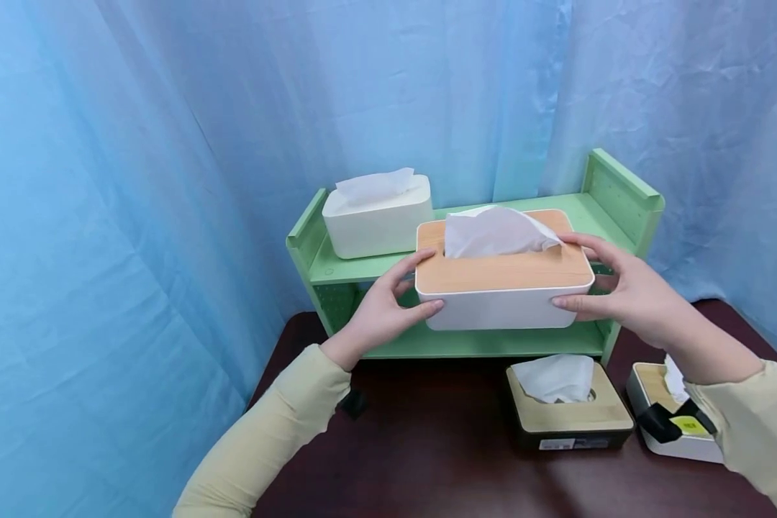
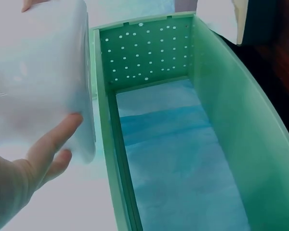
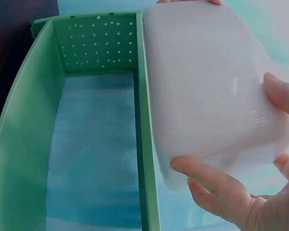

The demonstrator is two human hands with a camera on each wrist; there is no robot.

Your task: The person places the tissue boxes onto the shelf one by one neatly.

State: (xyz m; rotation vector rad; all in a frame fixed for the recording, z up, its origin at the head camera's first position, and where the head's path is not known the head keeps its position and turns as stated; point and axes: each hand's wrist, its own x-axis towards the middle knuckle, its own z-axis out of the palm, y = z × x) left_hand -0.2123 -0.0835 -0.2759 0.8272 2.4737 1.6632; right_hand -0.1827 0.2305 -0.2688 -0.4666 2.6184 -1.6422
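A white tissue box with a wood-look lid [image 1: 505,309] is held up between both hands, in front of the green two-tier shelf [image 1: 485,349]. A tissue sticks out of its slot. My left hand [image 1: 388,298] grips its left end, thumb on the front face and fingers at the lid's edge. At the right end my right hand [image 1: 621,288] grips it the same way. The wrist views show the box's smooth white underside [image 2: 38,72] [image 3: 207,86] close to the shelf's upper board. An all-white tissue box [image 1: 382,226] stands on the top tier's left side.
On the dark table [image 1: 414,446] sit a black tissue box with a wooden lid [image 1: 570,417] and, farther right, a white one with a wooden lid [image 1: 680,446], partly behind the right wrist. Blue curtains [image 1: 233,144] hang behind the shelf. Raised green end panels [image 1: 621,194] bound its top.
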